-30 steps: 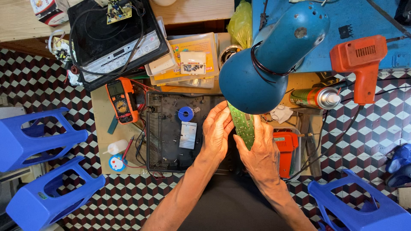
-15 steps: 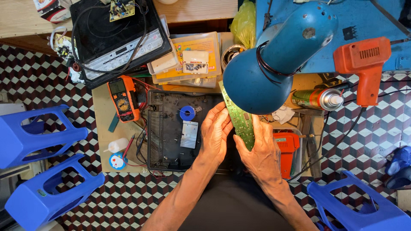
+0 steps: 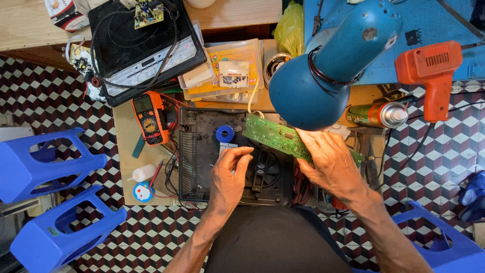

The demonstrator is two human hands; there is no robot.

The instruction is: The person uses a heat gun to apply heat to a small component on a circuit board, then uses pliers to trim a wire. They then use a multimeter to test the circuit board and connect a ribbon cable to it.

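green board: a long narrow circuit board (image 3: 275, 136) lies tilted across the upper right of the open black appliance housing (image 3: 202, 162), its right end running under the right hand.
right hand: the right hand (image 3: 331, 162) rests palm down on the board's right part, fingers spread and bent over its edge, gripping it.
left hand: the left hand (image 3: 228, 174) hangs over the middle of the housing, fingertips pinched loosely together just beside a small white label; whether it holds anything i cannot tell.
housing inside: a blue ring (image 3: 225, 134) sits near the top, a round fan (image 3: 265, 169) lies between the two hands, and a ribbed vent runs down the left side.
lamp: a blue desk lamp shade (image 3: 308, 96) hangs above the board's right end and hides part of it.
bench left: an orange multimeter (image 3: 149, 116) lies just beside the housing, with a small white bottle (image 3: 143, 173) below it.
bench top: a black induction cooktop (image 3: 139, 45) with a coiled cord, and clear plastic parts boxes (image 3: 227, 71).
bench right: a spray can (image 3: 379, 114) lying on its side, and an orange drill (image 3: 429, 71).
floor: checkered tiles, with blue plastic stools (image 3: 45, 162) on the left.
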